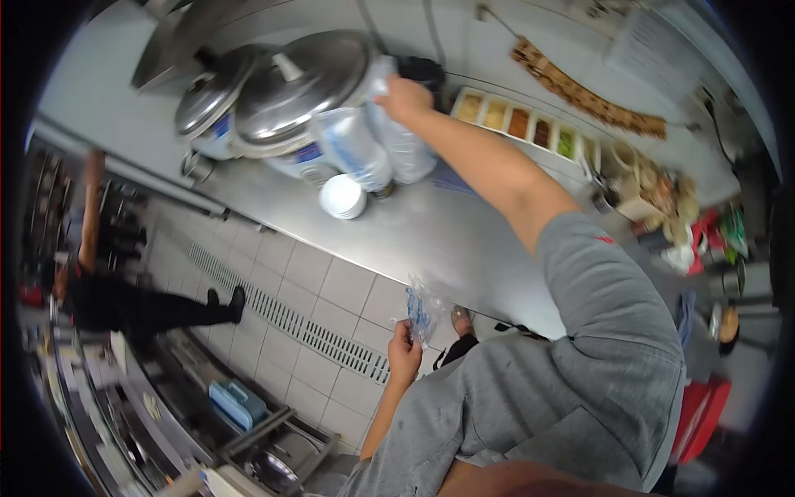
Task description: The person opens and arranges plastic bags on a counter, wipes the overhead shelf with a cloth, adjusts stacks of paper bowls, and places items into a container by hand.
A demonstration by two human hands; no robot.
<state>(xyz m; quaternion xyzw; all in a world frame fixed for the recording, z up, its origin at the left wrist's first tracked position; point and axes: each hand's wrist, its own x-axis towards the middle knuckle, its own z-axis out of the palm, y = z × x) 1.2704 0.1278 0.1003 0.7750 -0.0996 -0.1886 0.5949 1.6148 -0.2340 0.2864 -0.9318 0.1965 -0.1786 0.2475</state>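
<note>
My right hand [406, 99] reaches far over the steel counter, its fingers closed at the top of a tall clear plastic sleeve [404, 149]. What the sleeve contains is too blurred to name. Beside it leans a second plastic-wrapped bundle [352, 145] with blue print. A stack of white bowls [342, 197] stands in front of that bundle, near the counter edge. Low by my body, my left hand [404, 352] pinches a crumpled clear plastic bag [422, 311] with blue print, held off the counter.
Two lidded steel pots [302, 79] stand behind the bundles. A row of seasoning containers [517, 124] lines the wall, with packets [662, 199] at the right. Across the drain-grated floor [306, 327], a person in dark clothes [124, 306] stands with an arm raised.
</note>
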